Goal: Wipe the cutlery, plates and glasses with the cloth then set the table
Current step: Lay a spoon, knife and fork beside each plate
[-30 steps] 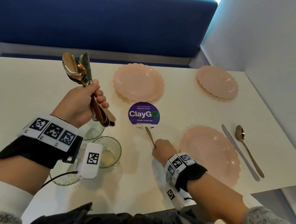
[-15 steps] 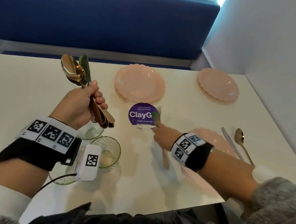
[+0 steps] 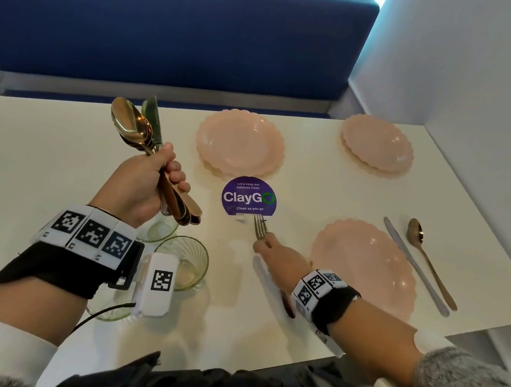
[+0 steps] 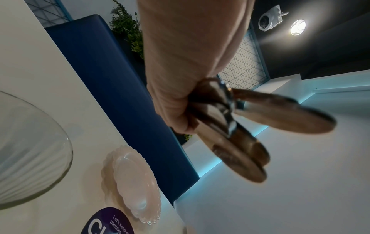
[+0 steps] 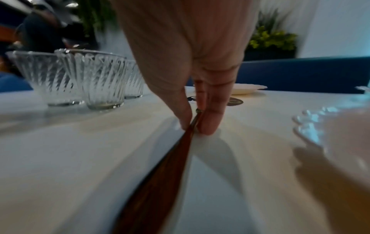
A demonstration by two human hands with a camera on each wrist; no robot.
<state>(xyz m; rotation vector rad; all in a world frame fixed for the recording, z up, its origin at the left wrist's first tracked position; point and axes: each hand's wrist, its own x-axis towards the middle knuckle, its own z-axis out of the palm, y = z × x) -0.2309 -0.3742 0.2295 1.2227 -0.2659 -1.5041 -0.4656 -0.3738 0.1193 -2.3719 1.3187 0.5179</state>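
Gold-toned fork (image 3: 260,227) lies on the white table (image 3: 42,146), tines pointing to 12 o'clock and touching the lower edge of the purple ClayGo sticker (image 3: 248,197). Right hand (image 3: 278,258) is over its handle; wrist view shows thumb & fingers (image 5: 212,121) pinching the handle low against the tabletop, tips on the surface. Handle end runs back under the wrist twd 6 o'clock.

Left hand (image 3: 138,184) is at 9 o'clock of the sticker, raised, fist clenched round a bundle of cutlery (image 3: 136,127): spoons plus at least one knife, bowls up twd 12, handle ends sticking out below the fist. Exact count can't be told.

Three ribbed glasses (image 3: 184,263) stand close together under/beside the left wrist, approx 7 o'clock of the sticker.

Pink scalloped plates: near plate (image 3: 364,266) at 3 o'clock of the right hand, w/ a knife (image 3: 414,263) and a spoon (image 3: 428,255) side by side just to its 3 o'clock. Middle plate (image 3: 240,142) just at 12 o'clock of the sticker. Far plate (image 3: 376,146) at 1 o'clock, near the wall (image 3: 490,78).

Blue bench back (image 3: 172,26) runs along the table's far edge.
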